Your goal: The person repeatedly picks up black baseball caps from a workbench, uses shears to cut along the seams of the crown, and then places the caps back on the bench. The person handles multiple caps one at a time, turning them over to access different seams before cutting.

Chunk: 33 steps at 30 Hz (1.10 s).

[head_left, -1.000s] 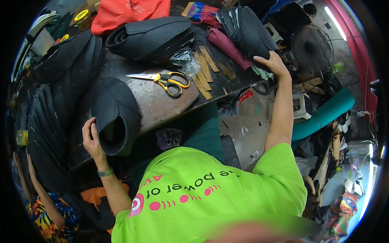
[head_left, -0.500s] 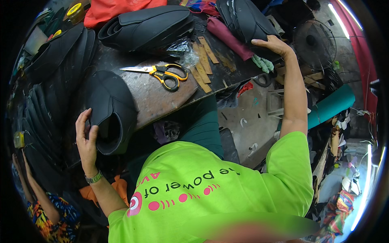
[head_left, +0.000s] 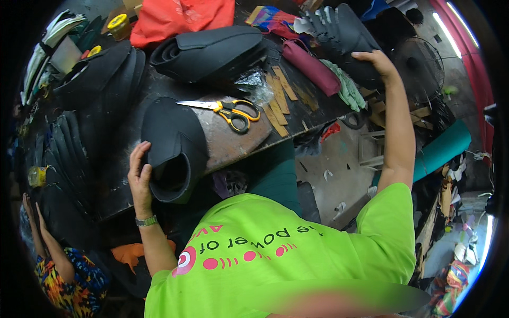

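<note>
A black, curved, leather-like piece (head_left: 175,124) with a seam and a round opening sits at the table's near edge. My left hand (head_left: 141,177) rests against its left side, fingers extended and touching it, thumb apart. At the far right, my right hand (head_left: 379,64) grips a stack of similar black pieces (head_left: 342,34); its thumb shows and most of its fingers are hidden. Yellow-and-black scissors (head_left: 233,113) lie with blades parted on a worn brown board (head_left: 222,144), beside the left piece.
More black pieces are stacked at left (head_left: 103,77) and in a roll (head_left: 207,53) behind the scissors. Wooden strips (head_left: 278,100), a maroon pouch (head_left: 310,66) and a green cloth (head_left: 347,87) lie rightward. A fan (head_left: 419,69) stands beyond. Another person's arms (head_left: 47,230) show lower left.
The view has shifted. My left hand and its black piece have moved right, nearer the scissors. My right hand has moved the stack slightly away rightward, showing its layered edges and more green cloth.
</note>
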Motion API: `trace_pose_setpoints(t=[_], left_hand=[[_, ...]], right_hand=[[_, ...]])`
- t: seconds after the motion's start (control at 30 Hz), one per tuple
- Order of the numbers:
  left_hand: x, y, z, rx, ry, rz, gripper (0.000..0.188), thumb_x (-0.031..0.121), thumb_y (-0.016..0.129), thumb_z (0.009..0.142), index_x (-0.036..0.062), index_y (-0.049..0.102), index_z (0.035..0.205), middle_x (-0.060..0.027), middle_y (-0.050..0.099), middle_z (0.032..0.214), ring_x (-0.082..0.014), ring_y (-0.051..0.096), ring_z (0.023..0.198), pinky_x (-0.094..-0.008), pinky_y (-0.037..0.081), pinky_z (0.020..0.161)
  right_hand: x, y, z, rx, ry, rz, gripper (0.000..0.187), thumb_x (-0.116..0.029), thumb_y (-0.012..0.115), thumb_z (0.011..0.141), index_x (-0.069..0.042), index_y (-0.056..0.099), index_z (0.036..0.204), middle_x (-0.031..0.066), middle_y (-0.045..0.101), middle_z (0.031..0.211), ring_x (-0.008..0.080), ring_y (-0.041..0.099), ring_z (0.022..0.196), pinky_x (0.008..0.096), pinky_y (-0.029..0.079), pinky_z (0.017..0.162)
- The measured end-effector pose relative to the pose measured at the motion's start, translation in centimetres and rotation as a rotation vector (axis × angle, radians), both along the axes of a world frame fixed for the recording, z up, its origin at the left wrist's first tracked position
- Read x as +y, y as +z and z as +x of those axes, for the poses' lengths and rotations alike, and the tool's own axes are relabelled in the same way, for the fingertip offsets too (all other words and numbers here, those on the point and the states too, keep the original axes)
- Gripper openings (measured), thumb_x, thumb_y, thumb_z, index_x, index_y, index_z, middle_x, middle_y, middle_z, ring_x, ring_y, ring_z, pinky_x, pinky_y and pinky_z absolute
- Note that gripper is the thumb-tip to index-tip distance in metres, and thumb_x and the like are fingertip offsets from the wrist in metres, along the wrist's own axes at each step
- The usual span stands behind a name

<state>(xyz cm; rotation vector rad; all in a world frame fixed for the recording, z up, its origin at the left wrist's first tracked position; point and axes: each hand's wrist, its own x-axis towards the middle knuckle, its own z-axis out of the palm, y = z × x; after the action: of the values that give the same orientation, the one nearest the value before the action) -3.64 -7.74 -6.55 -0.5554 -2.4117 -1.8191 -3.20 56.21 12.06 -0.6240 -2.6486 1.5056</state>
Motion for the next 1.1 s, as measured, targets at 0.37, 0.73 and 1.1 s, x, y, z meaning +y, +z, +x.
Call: trace_pose_setpoints(t=[0.37,0.73,1.1], left_hand=[[0.2,0.3,0.3,-0.027,0.019,0.036,0.048,0.035,0.061,0.091,0.0011,0.065,0.124,-0.0121,0.057,0.135,-0.0259,0.050,0.131,-0.0374,0.033,0.113],[0.2,0.1,0.3,-0.044,0.019,0.037,0.052,0.041,0.060,0.092,0.0002,0.065,0.124,-0.0132,0.056,0.135,-0.0262,0.049,0.131,-0.0376,0.032,0.113],[0.0,0.1,0.1,0.027,0.006,-0.023,0.046,0.034,0.059,0.093,0.0003,0.065,0.124,-0.0147,0.058,0.136,-0.0280,0.050,0.132,-0.0392,0.033,0.114]], right_hand=[[-0.6,4.7,-10.4,0.372,0.189,0.152,0.036,-0.028,0.080,0.080,-0.001,0.074,0.103,0.0057,0.073,0.094,0.0129,0.067,0.082,0.0275,0.053,0.075],[-7.3,-11.1,-21.3,-0.197,0.318,0.993,0.085,-0.074,0.062,0.081,0.007,0.071,0.104,0.0303,0.067,0.113,0.0426,0.064,0.109,0.0438,0.049,0.095],[-6.6,-9.1,-19.7,-0.049,0.462,1.264,0.066,-0.058,0.067,0.085,0.005,0.071,0.104,0.0289,0.068,0.103,0.0427,0.065,0.102,0.0473,0.051,0.089]])
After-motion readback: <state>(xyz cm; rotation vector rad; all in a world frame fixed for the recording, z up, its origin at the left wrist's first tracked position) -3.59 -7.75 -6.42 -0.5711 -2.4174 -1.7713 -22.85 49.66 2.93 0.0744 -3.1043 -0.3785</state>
